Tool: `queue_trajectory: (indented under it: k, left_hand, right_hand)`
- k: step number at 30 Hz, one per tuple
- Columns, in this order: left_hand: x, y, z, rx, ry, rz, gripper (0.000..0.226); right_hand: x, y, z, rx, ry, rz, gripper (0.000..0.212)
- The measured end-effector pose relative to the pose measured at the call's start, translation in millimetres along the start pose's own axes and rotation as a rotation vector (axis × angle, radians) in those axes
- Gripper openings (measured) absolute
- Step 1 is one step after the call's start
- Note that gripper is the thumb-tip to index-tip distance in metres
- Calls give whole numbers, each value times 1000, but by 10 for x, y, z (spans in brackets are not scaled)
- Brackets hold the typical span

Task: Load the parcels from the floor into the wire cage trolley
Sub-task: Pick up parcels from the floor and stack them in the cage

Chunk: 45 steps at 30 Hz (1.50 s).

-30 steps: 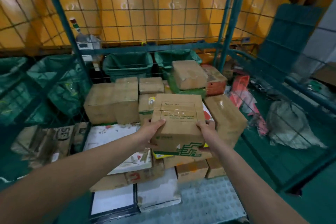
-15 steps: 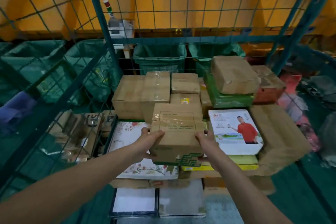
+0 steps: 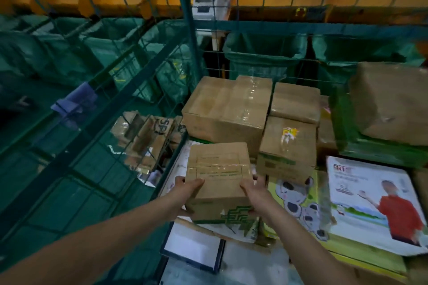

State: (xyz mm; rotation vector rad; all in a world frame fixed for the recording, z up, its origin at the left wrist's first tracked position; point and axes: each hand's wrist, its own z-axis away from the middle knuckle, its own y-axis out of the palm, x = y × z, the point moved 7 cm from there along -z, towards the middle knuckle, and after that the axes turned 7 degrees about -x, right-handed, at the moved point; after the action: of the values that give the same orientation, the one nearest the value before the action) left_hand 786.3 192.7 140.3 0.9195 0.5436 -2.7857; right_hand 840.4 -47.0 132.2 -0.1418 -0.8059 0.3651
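Head view: I am gripping one brown box (image 3: 217, 180) with two hands, left hand (image 3: 187, 188) curling on its left side, right hand (image 3: 253, 190) on its right. It is sitting inside the cage (image 3: 148, 90), over flat parcels near the left wall. Three taped boxes (image 3: 228, 109) are lying just behind it.

We stand in a parcel sorting depot: taped cardboard parcels (image 3: 228, 109) stacked inside a green wire cage trolley (image 3: 183, 30), green sorting sacks (image 3: 264, 53) behind.

Stacked boxes (image 3: 228, 109) behind, cage mesh (image 3: 97, 122) left, open above.
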Motion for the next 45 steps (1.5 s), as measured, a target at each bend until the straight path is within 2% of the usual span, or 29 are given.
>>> queue_trajectory:
  k: [9,12,14,16,19,22,26,28,33,36,41,45]
  left_hand:
    - [-163,-110,-1153,99,-12,-132,49]
    - [-259,-213,-1418,81,-3,-125,51]
    - [-396,-346,-1575,58,61,-122,41]
    - [-552,-503,-1722,2,204,-141,42]
    - [-677,-750,-1923,-176,428,-367,65]
    - [-637,-722,-1934,-299,505,-435,65]
    - [-614,-597,-1909,-377,555,-462,58]
    - [-685,-595,-1995,-374,541,-435,56]
    - [-902,-551,-2201,-384,661,-673,58]
    - [-902,-563,-2198,-323,690,-713,58]
    - [-942,-602,-2132,-202,563,-785,64]
    - [-795,-605,-1910,-168,544,-738,73]
  right_hand:
    - [43,600,-805,-98,12,19,57]
    - [97,834,-978,-96,26,-17,56]
    - [180,1051,-1125,-97,32,-36,57]
    - [289,1265,-1229,-84,23,-59,60]
    - [509,1639,-1379,-56,-15,-111,56]
    - [614,1801,-1453,-74,-31,-206,58]
    - [710,1789,-1429,-70,-141,-192,63]
    - [810,1760,-1508,-89,-185,-187,67]
    - [845,1780,-1618,-112,-171,-222,70]
    - [797,1789,-1549,-83,-133,-209,74]
    - [778,1731,-1426,-55,-42,-189,75]
    - [868,1603,-1119,-21,-75,-147,70]
